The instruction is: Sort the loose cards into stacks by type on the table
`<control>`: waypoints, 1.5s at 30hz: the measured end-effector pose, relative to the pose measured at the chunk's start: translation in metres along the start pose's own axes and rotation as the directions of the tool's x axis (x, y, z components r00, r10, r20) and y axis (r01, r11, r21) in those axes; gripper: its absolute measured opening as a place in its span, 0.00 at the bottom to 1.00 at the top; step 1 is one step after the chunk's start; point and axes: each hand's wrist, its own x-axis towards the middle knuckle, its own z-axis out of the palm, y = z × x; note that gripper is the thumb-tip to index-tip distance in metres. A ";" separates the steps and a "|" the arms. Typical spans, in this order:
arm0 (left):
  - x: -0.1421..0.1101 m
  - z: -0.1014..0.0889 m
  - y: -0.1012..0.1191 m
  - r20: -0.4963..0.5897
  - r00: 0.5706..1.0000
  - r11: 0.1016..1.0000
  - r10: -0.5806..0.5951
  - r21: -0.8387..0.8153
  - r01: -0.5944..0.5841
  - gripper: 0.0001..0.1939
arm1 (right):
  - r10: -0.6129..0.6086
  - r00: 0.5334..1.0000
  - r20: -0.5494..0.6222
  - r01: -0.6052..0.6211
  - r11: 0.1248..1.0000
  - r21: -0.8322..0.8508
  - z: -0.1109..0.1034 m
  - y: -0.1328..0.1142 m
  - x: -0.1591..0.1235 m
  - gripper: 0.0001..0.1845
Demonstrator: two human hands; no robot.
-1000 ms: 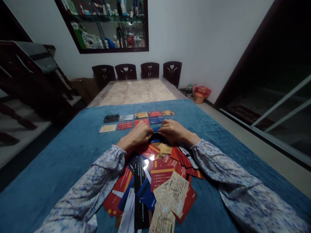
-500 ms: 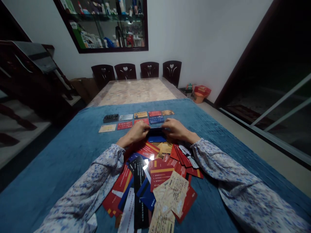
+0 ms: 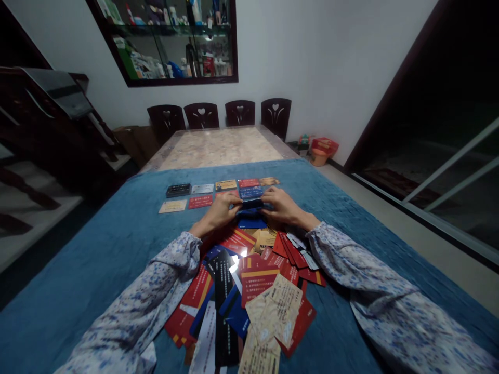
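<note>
Fingers (image 3: 235, 199) of the left hand (image 3: 219, 210) and right hand (image 3: 284, 209) clamp opposite ends of a dark-edged card (image 3: 251, 203), or perhaps several, just beyond the loose pile (image 3: 260, 287), probably gripped that way to keep it level. Farther beyond the pile lie two rows of cards (image 3: 200, 201), apparently spaced for easy reading. Blue cloth (image 3: 97, 249) runs beneath the pile; well past it come the bare worktop (image 3: 230, 143), dark chairs (image 3: 249, 115) and a glass-shelved cabinet (image 3: 183, 81).
</note>
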 end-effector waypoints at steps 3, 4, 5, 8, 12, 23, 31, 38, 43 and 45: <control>0.000 0.001 0.001 -0.025 1.000 0.999 -0.015 -0.042 0.014 0.10 | 0.001 0.998 -0.062 0.003 0.998 0.065 0.001 0.002 0.001 0.03; 0.000 0.002 0.000 -0.032 0.999 0.998 -0.023 -0.056 0.021 0.10 | -0.001 0.996 -0.084 0.008 0.997 0.083 0.001 0.003 0.001 0.04; 0.000 0.002 0.000 -0.034 0.999 0.997 -0.031 -0.067 0.029 0.10 | -0.005 0.994 -0.106 0.015 0.995 0.096 0.000 0.004 0.002 0.05; -0.001 0.004 -0.001 -0.016 0.998 0.994 -0.054 -0.091 0.052 0.09 | -0.012 0.985 -0.172 0.032 0.993 0.116 -0.002 0.004 0.004 0.07; -0.003 0.006 0.001 0.008 0.998 0.993 -0.062 -0.104 0.062 0.11 | -0.001 0.973 -0.232 0.035 0.989 0.146 -0.005 -0.001 0.006 0.08; -0.005 0.005 0.008 0.044 0.997 0.996 -0.056 -0.073 0.059 0.14 | -0.015 0.963 -0.268 0.016 1.000 -0.001 -0.002 -0.019 0.011 0.12; -0.004 0.002 0.009 -0.100 0.989 0.993 -0.108 -0.059 0.103 0.24 | -0.110 0.966 -0.233 0.052 0.969 -0.241 -0.002 -0.016 0.009 0.14; -0.008 0.007 0.018 -0.158 0.987 0.996 -0.035 -0.083 0.022 0.11 | -0.130 0.977 -0.166 0.084 0.963 -0.256 -0.001 -0.018 0.007 0.14; -0.009 0.013 0.017 -0.102 0.995 0.998 0.008 -0.056 -0.014 0.11 | -0.125 0.983 -0.136 0.091 0.969 -0.232 -0.002 -0.021 0.006 0.13; -0.010 0.013 0.016 -0.075 0.997 0.999 0.017 -0.031 -0.019 0.11 | -0.117 0.985 -0.125 0.087 0.970 -0.225 -0.001 -0.022 0.005 0.13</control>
